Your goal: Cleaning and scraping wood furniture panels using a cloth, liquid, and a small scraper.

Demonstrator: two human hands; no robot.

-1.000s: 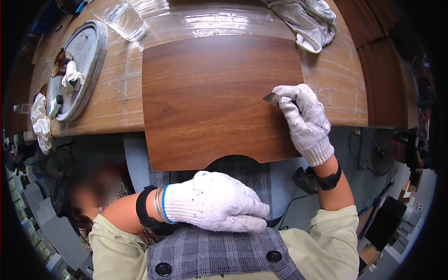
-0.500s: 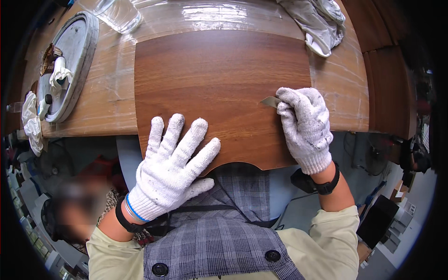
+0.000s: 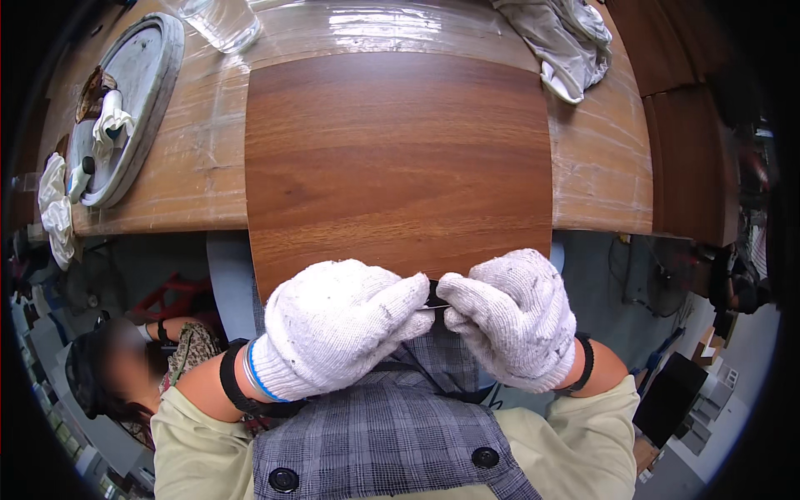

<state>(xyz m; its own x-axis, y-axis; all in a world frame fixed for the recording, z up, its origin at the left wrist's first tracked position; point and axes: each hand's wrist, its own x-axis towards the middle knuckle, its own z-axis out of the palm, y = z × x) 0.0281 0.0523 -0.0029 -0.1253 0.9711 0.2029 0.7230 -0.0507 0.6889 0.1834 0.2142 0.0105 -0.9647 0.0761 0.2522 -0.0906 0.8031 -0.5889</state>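
A brown wood-grain board (image 3: 400,158) lies on the table and juts past its near edge towards me. Both hands wear white knit gloves and meet close together at the board's near edge. A thin metal blade (image 3: 439,307) shows edge-on in the narrow gap between my fingertips. My left hand (image 3: 337,321) is closed, thumb and fingers pinching the blade's left end. The right end sits in the pinch of my right hand (image 3: 517,321), its other fingers curled. My gloves cover most of the blade and part of the board's near edge.
A film-covered table (image 3: 604,183) bears a round grey tray (image 3: 158,125) with a small bottle (image 3: 81,177) and crumpled white cloth (image 3: 112,125). Farther back are a clear plastic container (image 3: 221,23) and a light cloth (image 3: 567,54). Another person (image 3: 125,367) is at lower left.
My left hand has lifted off the board and closed at the blade. My right hand has brought the blade left and nearer to me, from above the board to its near edge.
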